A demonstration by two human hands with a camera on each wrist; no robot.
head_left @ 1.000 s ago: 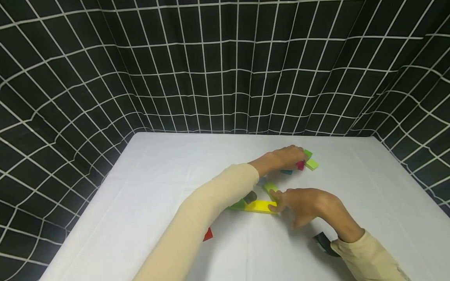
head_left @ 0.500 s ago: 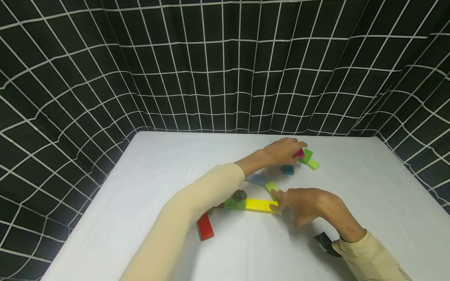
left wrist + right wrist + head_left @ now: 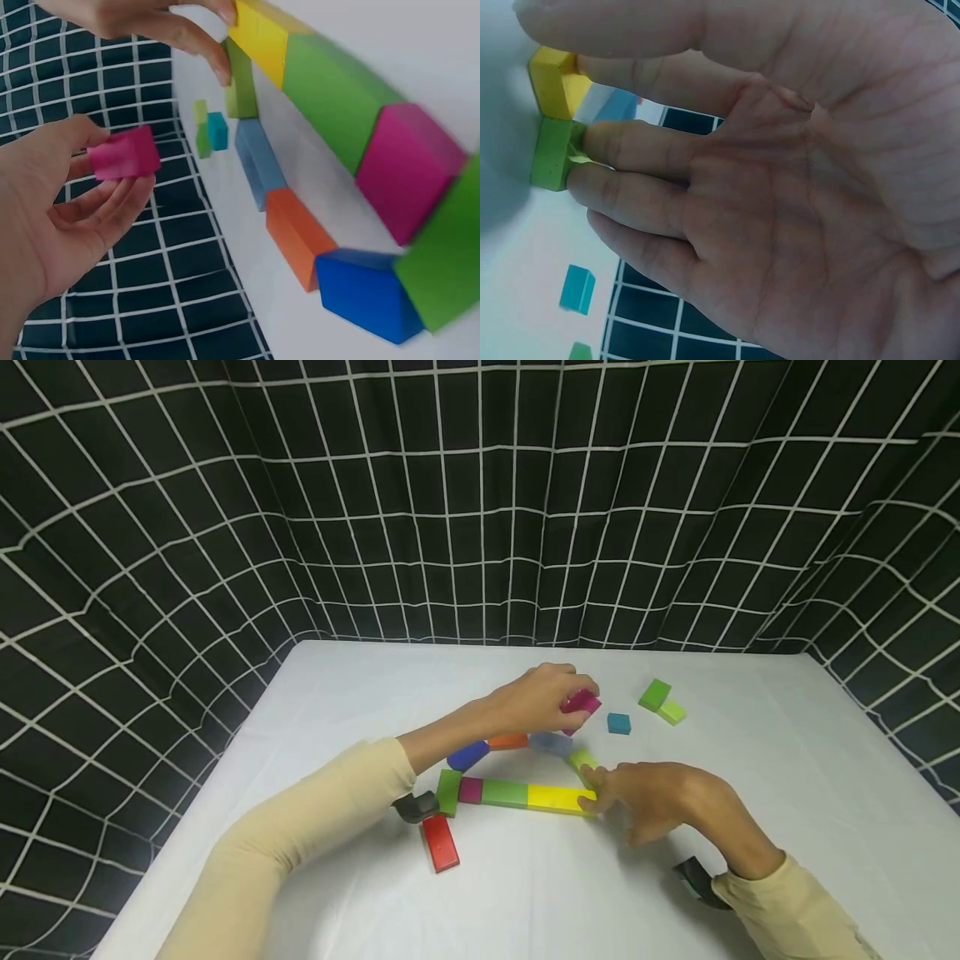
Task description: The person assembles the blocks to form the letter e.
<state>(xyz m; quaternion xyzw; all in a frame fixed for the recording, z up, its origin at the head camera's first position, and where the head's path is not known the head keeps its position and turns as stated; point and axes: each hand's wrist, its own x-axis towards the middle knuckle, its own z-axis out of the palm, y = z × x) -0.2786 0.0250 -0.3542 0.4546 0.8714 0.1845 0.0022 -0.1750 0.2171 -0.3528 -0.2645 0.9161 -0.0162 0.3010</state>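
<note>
My left hand [image 3: 536, 700] pinches a magenta block [image 3: 126, 154] between thumb and fingers, raised over the far side of the block ring. My right hand [image 3: 656, 797] has its fingers extended, fingertips touching the yellow block [image 3: 555, 798] and the lime block [image 3: 582, 763] at the ring's right corner. Along the near side run the yellow, a green block [image 3: 505, 793] and a small magenta block [image 3: 470, 790]. Another green block [image 3: 449, 791] closes the left end. A blue block [image 3: 468, 756], an orange block [image 3: 508, 742] and a grey-blue block [image 3: 551, 743] form the far side.
A red block [image 3: 441, 843] lies at the near left, below the left green one. A teal block [image 3: 618, 723], a green block [image 3: 655, 694] and a small lime block [image 3: 672, 712] lie at the back right. Black gridded cloth [image 3: 480, 527] surrounds the white table [image 3: 360, 693].
My left hand has picked the magenta block from the back-right group and carried it left toward the ring, uncovering the ring's left blocks. The right hand has stayed in place.
</note>
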